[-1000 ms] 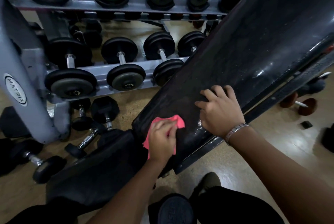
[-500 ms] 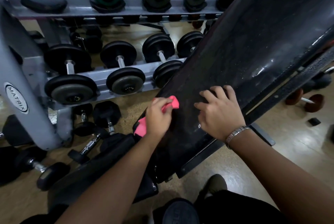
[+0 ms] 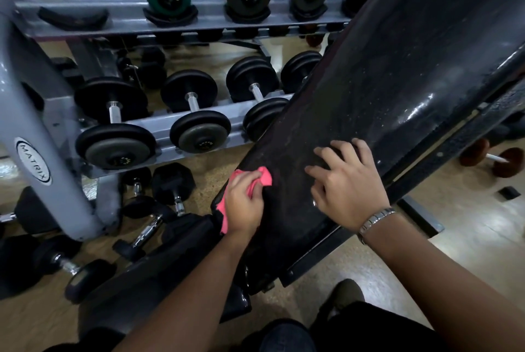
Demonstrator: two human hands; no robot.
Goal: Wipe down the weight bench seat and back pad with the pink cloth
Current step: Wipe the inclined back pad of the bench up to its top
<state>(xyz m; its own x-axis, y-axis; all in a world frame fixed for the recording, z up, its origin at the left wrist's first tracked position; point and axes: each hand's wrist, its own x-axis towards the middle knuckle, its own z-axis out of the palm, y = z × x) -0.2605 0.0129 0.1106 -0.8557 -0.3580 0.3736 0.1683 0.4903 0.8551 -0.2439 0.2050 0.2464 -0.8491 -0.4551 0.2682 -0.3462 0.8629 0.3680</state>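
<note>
**Cloth at the near-left edge of the tilted back pad**

Here the black back pad (image 3: 377,101) is lying tilted, its long axis running from the near left up to the far right, its raised end pointing out of view at the top right. The left hand (image 3: 244,204) is clenching the pink cloth (image 3: 262,177), its fingers (image 3: 250,180) curled around the bunched fabric and pressing it against the pad's near-left edge; a loose tail of cloth is hanging down over that edge below the wrist. The right hand (image 3: 348,184) is resting just right of the cloth, fingers spread and released, flat on the pad, with a metal watch band (image 3: 373,222) at the wrist. The seat (image 3: 147,286) is sloping away at the near left, just below the pad's lower end. The pad's vinyl is looking scuffed and glossy along its right side. Beyond, a grey dumbbell rack (image 3: 51,153) is holding black dumbbells (image 3: 196,116), and more are lying on the tan floor (image 3: 468,252).
</note>
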